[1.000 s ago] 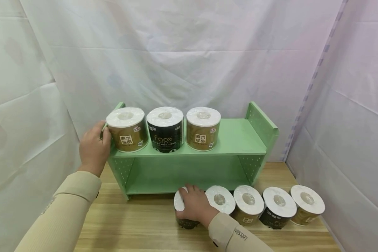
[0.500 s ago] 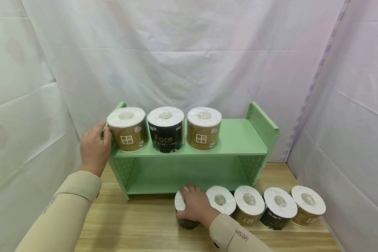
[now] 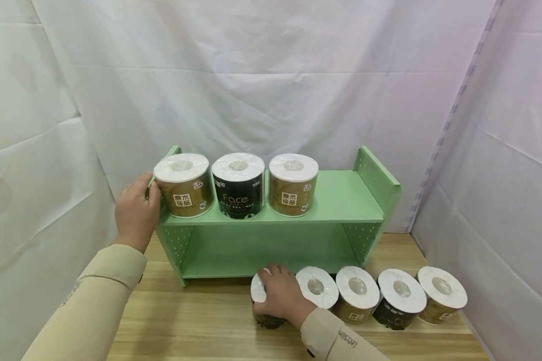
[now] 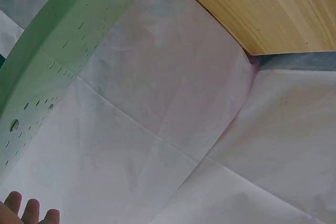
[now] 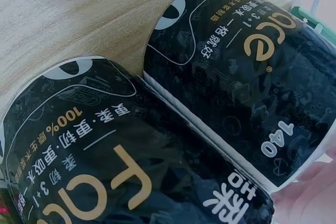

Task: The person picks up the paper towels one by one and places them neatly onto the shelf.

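At the left end of the two-tier green shelf [image 3: 343, 198], my left hand [image 3: 137, 210] grips the side panel, its thumb by the front edge. In the left wrist view, several of its fingertips [image 4: 31, 211] show near the panel's outer face. My right hand [image 3: 282, 293] holds a black-wrapped toilet paper roll [image 3: 258, 291] from above, standing on the table before the shelf. The right wrist view shows this roll [image 5: 247, 66] close against another black roll [image 5: 131, 156]. On the top tier stand a gold roll [image 3: 185, 195], a black roll [image 3: 238, 195] and another gold roll [image 3: 293, 193].
To the right of my right hand, the row on the wooden table [image 3: 185, 321] continues with a roll [image 3: 316, 288], a gold roll [image 3: 357, 293], a black roll [image 3: 399, 298] and a gold roll [image 3: 441, 293]. White cloth [image 3: 271, 90] hangs behind and at both sides.
Both hands keep their places and the rolls stay where they were. The whole head view has shifted very slightly.
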The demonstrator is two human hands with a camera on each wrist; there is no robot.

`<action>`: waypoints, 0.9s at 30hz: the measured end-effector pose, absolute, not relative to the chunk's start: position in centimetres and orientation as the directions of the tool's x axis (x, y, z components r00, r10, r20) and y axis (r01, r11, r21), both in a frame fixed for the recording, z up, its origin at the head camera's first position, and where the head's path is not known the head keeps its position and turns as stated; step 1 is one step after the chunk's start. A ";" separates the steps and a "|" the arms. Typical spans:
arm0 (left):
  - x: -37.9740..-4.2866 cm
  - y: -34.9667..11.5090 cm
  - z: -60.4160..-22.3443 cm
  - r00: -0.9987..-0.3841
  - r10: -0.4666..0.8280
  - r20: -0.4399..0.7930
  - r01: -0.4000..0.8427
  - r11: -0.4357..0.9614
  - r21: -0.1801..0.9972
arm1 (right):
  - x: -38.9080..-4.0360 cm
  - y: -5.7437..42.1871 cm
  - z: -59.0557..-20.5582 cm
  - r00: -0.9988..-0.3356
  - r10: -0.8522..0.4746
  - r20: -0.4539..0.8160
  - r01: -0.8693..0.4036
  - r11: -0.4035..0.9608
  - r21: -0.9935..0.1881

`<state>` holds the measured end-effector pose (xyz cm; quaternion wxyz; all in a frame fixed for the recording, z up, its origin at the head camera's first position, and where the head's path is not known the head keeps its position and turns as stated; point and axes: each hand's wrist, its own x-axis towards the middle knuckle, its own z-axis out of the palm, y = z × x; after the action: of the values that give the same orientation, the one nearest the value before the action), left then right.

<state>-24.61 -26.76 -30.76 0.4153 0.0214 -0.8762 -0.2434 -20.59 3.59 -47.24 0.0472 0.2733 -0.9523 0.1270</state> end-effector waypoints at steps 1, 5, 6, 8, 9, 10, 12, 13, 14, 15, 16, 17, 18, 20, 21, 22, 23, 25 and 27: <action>-24.6 -26.8 -30.8 -0.655 -0.238 0.717 0.163 0.882 0.442 | -20.6 3.6 -47.3 -0.845 -0.509 0.164 -0.534 0.818 -0.216; -24.7 -26.8 -30.8 -0.650 -0.234 0.723 0.168 0.884 0.437 | -20.6 3.6 -47.4 -0.845 -0.505 0.177 -0.534 0.816 -0.221; -24.7 -26.8 -30.8 -0.648 -0.234 0.725 0.169 0.884 0.436 | -20.6 3.6 -47.4 -0.845 -0.504 0.179 -0.533 0.816 -0.222; -24.7 -26.8 -30.8 -0.644 -0.234 0.728 0.173 0.883 0.436 | -20.6 3.7 -47.4 -0.846 -0.501 0.180 -0.531 0.815 -0.230; -24.7 -26.8 -30.9 -0.643 -0.234 0.730 0.174 0.883 0.436 | -20.7 3.7 -47.4 -0.847 -0.500 0.179 -0.531 0.814 -0.234; -24.7 -26.8 -30.9 -0.641 -0.234 0.731 0.174 0.883 0.436 | -20.7 3.7 -47.3 -0.847 -0.500 0.179 -0.531 0.814 -0.236; -24.7 -26.8 -30.9 -0.639 -0.233 0.733 0.177 0.883 0.435 | -20.6 3.6 -47.2 -0.846 -0.501 0.181 -0.532 0.811 -0.241; -24.8 -26.8 -30.9 -0.638 -0.232 0.734 0.178 0.883 0.434 | -20.6 3.6 -47.1 -0.844 -0.503 0.185 -0.535 0.810 -0.240; -24.8 -26.8 -30.9 -0.636 -0.231 0.736 0.179 0.884 0.433 | -20.6 3.6 -47.1 -0.843 -0.504 0.187 -0.537 0.809 -0.239; -24.8 -26.9 -30.9 -0.634 -0.230 0.738 0.181 0.884 0.431 | -20.6 3.6 -47.0 -0.841 -0.506 0.191 -0.540 0.808 -0.237; -24.8 -26.9 -30.9 -0.633 -0.228 0.740 0.182 0.885 0.429 | -20.6 3.6 -46.9 -0.839 -0.508 0.195 -0.543 0.807 -0.234; -24.8 -26.9 -30.9 -0.631 -0.227 0.742 0.185 0.885 0.427 | -20.6 3.5 -46.7 -0.837 -0.510 0.199 -0.546 0.806 -0.231; -24.8 -26.9 -30.9 -0.629 -0.226 0.744 0.186 0.886 0.426 | -20.6 3.5 -46.6 -0.835 -0.512 0.203 -0.548 0.804 -0.231; -24.8 -26.9 -31.0 -0.625 -0.227 0.747 0.188 0.885 0.426 | -20.5 3.5 -46.4 -0.832 -0.514 0.208 -0.553 0.800 -0.234; -24.8 -26.9 -31.0 -0.623 -0.228 0.748 0.189 0.885 0.426 | -20.5 3.5 -46.2 -0.831 -0.515 0.211 -0.555 0.798 -0.235; -24.8 -26.9 -31.0 -0.621 -0.228 0.750 0.190 0.885 0.426 | -20.5 3.5 -46.1 -0.828 -0.517 0.217 -0.558 0.796 -0.235; -24.9 -26.9 -31.0 -0.619 -0.228 0.751 0.191 0.885 0.426 | -20.5 3.4 -46.0 -0.826 -0.518 0.222 -0.561 0.793 -0.236; -24.9 -26.9 -31.1 -0.616 -0.228 0.754 0.191 0.885 0.424 | -20.4 3.4 -45.7 -0.821 -0.519 0.236 -0.567 0.789 -0.238; -24.9 -26.9 -31.1 -0.615 -0.227 0.755 0.192 0.886 0.423 | -20.3 3.4 -45.4 -0.818 -0.519 0.249 -0.571 0.785 -0.240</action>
<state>-24.90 -26.88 -31.07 0.4386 0.0100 -0.8662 -0.2391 -20.32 3.40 -45.40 0.0851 0.2897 -0.9408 0.1539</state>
